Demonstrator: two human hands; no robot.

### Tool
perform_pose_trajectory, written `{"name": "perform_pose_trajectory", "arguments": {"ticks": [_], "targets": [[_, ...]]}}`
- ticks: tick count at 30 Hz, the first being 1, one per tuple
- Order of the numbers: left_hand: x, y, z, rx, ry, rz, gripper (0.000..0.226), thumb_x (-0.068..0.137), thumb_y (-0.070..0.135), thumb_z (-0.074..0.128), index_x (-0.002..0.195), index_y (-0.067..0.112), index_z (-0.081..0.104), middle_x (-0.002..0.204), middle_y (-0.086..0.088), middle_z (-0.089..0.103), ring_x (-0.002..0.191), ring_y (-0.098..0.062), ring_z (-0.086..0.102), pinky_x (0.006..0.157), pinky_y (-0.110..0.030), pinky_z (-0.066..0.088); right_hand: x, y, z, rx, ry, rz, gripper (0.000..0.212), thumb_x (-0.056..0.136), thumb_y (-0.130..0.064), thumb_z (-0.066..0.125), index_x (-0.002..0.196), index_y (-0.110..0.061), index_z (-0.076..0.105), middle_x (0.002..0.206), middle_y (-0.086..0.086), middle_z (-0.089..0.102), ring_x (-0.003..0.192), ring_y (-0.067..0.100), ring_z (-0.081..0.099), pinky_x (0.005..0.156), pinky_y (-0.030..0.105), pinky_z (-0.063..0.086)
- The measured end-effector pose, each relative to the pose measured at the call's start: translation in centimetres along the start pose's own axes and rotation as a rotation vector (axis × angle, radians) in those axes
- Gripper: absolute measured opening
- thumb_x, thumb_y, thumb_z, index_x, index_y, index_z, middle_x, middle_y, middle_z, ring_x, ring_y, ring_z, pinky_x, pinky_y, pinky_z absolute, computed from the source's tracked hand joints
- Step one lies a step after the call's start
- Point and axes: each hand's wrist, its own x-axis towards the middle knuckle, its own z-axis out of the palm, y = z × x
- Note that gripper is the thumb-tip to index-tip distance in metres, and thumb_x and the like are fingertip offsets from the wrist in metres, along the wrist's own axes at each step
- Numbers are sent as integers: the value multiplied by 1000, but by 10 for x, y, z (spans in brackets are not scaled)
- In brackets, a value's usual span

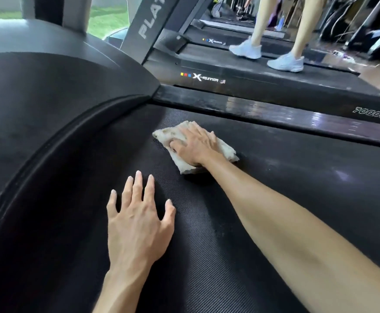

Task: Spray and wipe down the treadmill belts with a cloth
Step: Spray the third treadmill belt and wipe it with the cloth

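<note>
A black ribbed treadmill belt (229, 222) fills the lower part of the head view. On it, near the belt's front end, lies a folded beige cloth (180, 159). My right hand (195, 145) presses flat on the cloth, fingers spread over its top. My left hand (139, 220) rests on the bare belt closer to me, fingers straight and spread, holding nothing. No spray bottle is in view.
A dark curved motor cover (55, 105) borders the belt on the left. A glossy side rail (275, 111) runs along the belt's far edge. Beyond it, a person in white shoes (286, 62) walks on the neighbouring treadmill (229, 80).
</note>
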Motion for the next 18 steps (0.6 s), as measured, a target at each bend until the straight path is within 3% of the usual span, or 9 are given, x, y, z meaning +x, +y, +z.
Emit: {"name": "perform_pose_trajectory", "arguments": {"ticks": [5, 8, 10, 12, 15, 18], "targets": [[-1, -1, 0, -34, 20, 8, 83, 89, 64, 6, 163, 27, 13, 170, 4, 1, 156, -10, -5, 127, -41, -3, -24, 49, 2, 7, 12, -140, 87, 76, -77, 24, 158, -47, 25, 172, -16, 11, 159, 9, 6, 127, 54, 4], [-2, 1, 1, -38, 29, 8, 81, 91, 61, 10, 163, 25, 17, 171, 1, 5, 157, -12, 0, 127, -43, -1, -7, 71, -2, -48, 61, 16, 85, 83, -77, 26, 160, -42, 26, 172, -13, 14, 158, 11, 9, 126, 53, 7], [-2, 0, 2, -29, 17, 12, 81, 91, 60, 9, 163, 23, 16, 171, 0, 5, 157, -14, 1, 127, -45, 0, 13, 61, -6, -73, 59, 155, 77, 92, -74, 31, 161, -39, 27, 172, -8, 16, 158, 15, 10, 126, 54, 7], [-2, 1, 3, -13, 13, 26, 81, 91, 60, 7, 163, 22, 16, 171, -1, 5, 158, -16, 1, 127, -46, 1, 24, 39, -8, -87, 56, 174, 75, 92, -78, 31, 157, -41, 34, 169, -4, 20, 157, 19, 13, 123, 59, 10], [-1, 0, 4, -39, 24, 24, 81, 92, 60, 9, 162, 21, 22, 170, -3, 11, 157, -17, 7, 126, -47, 5, 25, 3, -3, -110, 45, -4, 74, 92, -81, 29, 153, -41, 37, 167, -3, 26, 155, 20, 18, 122, 60, 14], [-2, -2, 3, -37, 25, 26, 81, 92, 60, 10, 162, 22, 22, 170, -2, 11, 157, -16, 7, 125, -46, 3, 7, 16, 3, -79, -10, -159, 76, 95, -78, 24, 161, -40, 28, 173, -8, 13, 159, 15, 10, 126, 58, 8]]}}
